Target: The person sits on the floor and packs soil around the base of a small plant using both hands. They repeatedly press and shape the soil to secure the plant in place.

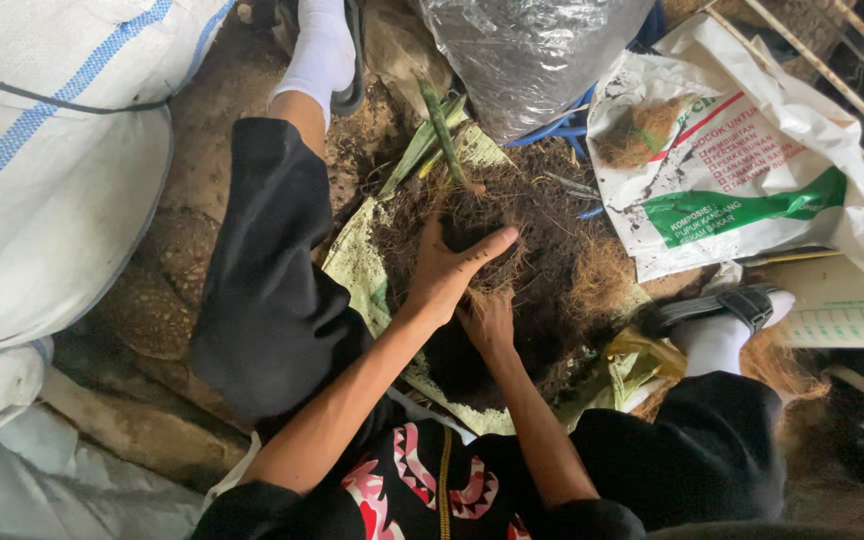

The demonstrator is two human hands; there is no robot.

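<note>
Head view, person crouched over a pile of dark soil [542, 250] spread on a greenish sheet [357, 255] on the ground.

Left hand [447, 270]: fingers wrapped around the top of a root clump [472, 215], thumb stretched out to the right across it. Grasping, soil on the skin.

Right hand [490, 322]: directly beneath the left, touching it, fingers curled into the lower roots and soil. Fingertips buried, so exact grip cannot be told; it looks clenched on the clump.

Root clump: sits at the centre of the soil pile, between the person's knees, fine brown roots hanging out on all sides. A green stem [442, 130] rises from it, tilted toward the top of the frame, with long green leaves [414, 150] lying just beside it.

Surroundings: printed white bag [752, 150] to the right of the pile, a tuft of brown fibre [637, 130] at its open mouth. Clear plastic sack [527, 55] above the pile. Large white woven sack with blue stripes [42, 170] at far left. Black-trousered legs on both sides, white socks, sandal [722, 305] at right
</note>
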